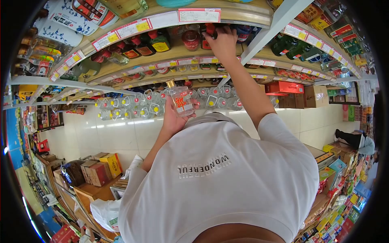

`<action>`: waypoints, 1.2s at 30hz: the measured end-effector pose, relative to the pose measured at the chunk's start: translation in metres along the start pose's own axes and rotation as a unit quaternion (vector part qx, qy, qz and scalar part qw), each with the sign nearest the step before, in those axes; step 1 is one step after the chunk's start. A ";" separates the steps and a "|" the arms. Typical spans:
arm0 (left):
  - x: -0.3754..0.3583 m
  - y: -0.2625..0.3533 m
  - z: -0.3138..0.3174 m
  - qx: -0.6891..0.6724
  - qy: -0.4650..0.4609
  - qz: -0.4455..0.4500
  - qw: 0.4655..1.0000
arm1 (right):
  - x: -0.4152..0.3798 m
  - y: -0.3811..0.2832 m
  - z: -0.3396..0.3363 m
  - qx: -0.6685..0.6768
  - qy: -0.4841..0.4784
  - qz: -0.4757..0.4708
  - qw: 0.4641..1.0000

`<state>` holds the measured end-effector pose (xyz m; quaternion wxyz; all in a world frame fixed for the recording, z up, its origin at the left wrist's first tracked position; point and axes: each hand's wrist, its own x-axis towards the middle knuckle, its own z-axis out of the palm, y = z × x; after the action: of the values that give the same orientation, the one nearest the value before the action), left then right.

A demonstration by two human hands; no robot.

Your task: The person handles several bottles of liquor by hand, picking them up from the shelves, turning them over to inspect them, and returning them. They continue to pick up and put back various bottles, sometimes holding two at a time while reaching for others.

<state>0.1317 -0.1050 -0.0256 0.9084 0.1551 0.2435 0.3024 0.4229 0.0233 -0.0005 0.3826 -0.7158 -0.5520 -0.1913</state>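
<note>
My left hand is wrapped round a clear glass liquor bottle with a gold cap and red lettering, held upright in front of my waist. My right hand reaches up to a wooden shelf, its fingers bent round the upper part of a dark bottle with a red cap. The fingertips are partly hidden there. Just left of that bottle stands a red-lidded jar. Farther left, a bottle with a green and yellow label stands in a row of red-capped bottles.
Price tags line the shelf edges. A white post divides the shelves right of my right arm. Large clear jugs stand low under the shelves. Cartons are behind me at left. Another person is at far right.
</note>
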 end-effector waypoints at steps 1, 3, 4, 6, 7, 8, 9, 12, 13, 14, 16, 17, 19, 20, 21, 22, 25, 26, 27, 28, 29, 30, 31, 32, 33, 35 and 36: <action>-0.002 0.001 0.000 0.007 -0.001 0.001 1.000 | 0.002 0.007 0.009 0.009 -0.002 -0.011 1.000; -0.008 0.004 -0.002 0.022 0.012 0.000 1.000 | -0.003 0.012 0.017 0.045 0.001 -0.019 0.999; -0.010 0.005 -0.005 0.030 0.025 -0.002 0.999 | -0.005 0.013 0.017 0.069 0.005 -0.018 0.997; -0.011 0.007 -0.009 0.034 0.034 -0.003 0.999 | -0.011 0.010 0.014 0.085 0.016 -0.001 0.996; -0.011 0.008 -0.010 0.031 0.031 -0.004 0.999 | -0.017 0.007 0.010 0.085 0.012 0.003 0.996; -0.010 0.008 -0.010 0.028 0.027 -0.005 0.999 | -0.022 0.003 0.006 0.084 0.009 0.006 0.996; -0.007 0.008 -0.007 0.024 0.017 -0.003 1.000 | -0.027 0.000 0.000 0.081 0.004 0.010 0.997; 0.000 0.004 0.004 0.020 -0.003 -0.003 1.000 | -0.034 -0.007 -0.017 0.112 -0.014 0.011 0.994; 0.002 0.003 0.007 0.027 -0.005 -0.006 1.000 | -0.035 -0.006 -0.019 0.109 -0.003 -0.004 0.994; 0.004 0.002 0.009 0.036 -0.005 -0.008 0.999 | -0.039 -0.005 -0.019 0.107 0.007 -0.018 0.994; 0.006 -0.001 0.012 0.035 -0.003 -0.020 0.999 | -0.042 -0.003 -0.020 0.097 0.020 -0.050 0.994; 0.006 -0.002 0.013 0.036 0.000 -0.027 0.999 | -0.041 -0.001 -0.020 0.102 0.027 -0.073 0.992; 0.007 -0.004 0.012 0.053 0.004 -0.021 0.998 | -0.039 0.003 -0.019 0.109 0.041 -0.114 0.987; 0.008 -0.005 0.013 0.061 0.006 -0.018 0.998 | -0.038 0.005 -0.017 0.122 0.034 -0.123 0.984; 0.010 -0.005 0.014 0.058 0.011 -0.015 0.998 | -0.037 0.005 -0.014 0.136 0.026 -0.133 0.981; 0.012 -0.004 0.014 0.052 0.018 -0.012 0.998 | -0.036 0.007 -0.012 0.150 0.016 -0.143 0.978; 0.016 -0.004 0.017 0.042 0.033 0.002 0.999 | -0.034 0.006 -0.019 0.132 -0.005 -0.152 0.980; 0.018 -0.002 0.017 0.041 0.037 0.011 0.998 | -0.034 0.001 -0.028 0.123 0.012 -0.158 0.980; 0.020 -0.002 0.014 0.044 0.038 0.015 0.998 | -0.035 -0.001 -0.036 0.135 0.025 -0.163 0.977; 0.020 -0.001 0.011 0.048 0.039 0.019 0.998 | -0.037 -0.002 -0.044 0.147 0.039 -0.166 0.974; 0.022 0.001 0.009 0.055 0.036 0.023 0.998 | -0.036 -0.003 -0.053 0.156 0.057 -0.170 0.971; 0.023 0.002 0.007 0.042 0.015 0.025 0.999 | -0.036 -0.008 -0.070 0.158 0.061 -0.147 0.974; 0.023 0.002 0.006 0.051 0.020 0.029 0.998 | -0.043 -0.011 -0.080 0.227 0.027 -0.060 0.972; 0.024 0.003 0.005 0.061 0.022 0.032 0.997 | -0.049 -0.013 -0.090 0.291 -0.006 0.028 0.956; 0.027 0.003 0.005 0.072 0.022 0.032 0.997 | -0.052 -0.011 -0.097 0.348 -0.035 0.117 0.929; 0.030 0.002 0.003 0.075 0.020 0.027 0.997 | -0.064 -0.005 -0.107 0.452 -0.073 0.232 0.858; 0.034 0.002 0.002 0.079 0.017 0.023 0.996 | -0.066 -0.010 -0.117 0.474 -0.067 0.253 0.841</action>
<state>0.1557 -0.0828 -0.0349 0.8819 0.2265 0.2785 0.3057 0.4094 -0.1071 0.0310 0.6722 -0.5730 -0.3993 0.2456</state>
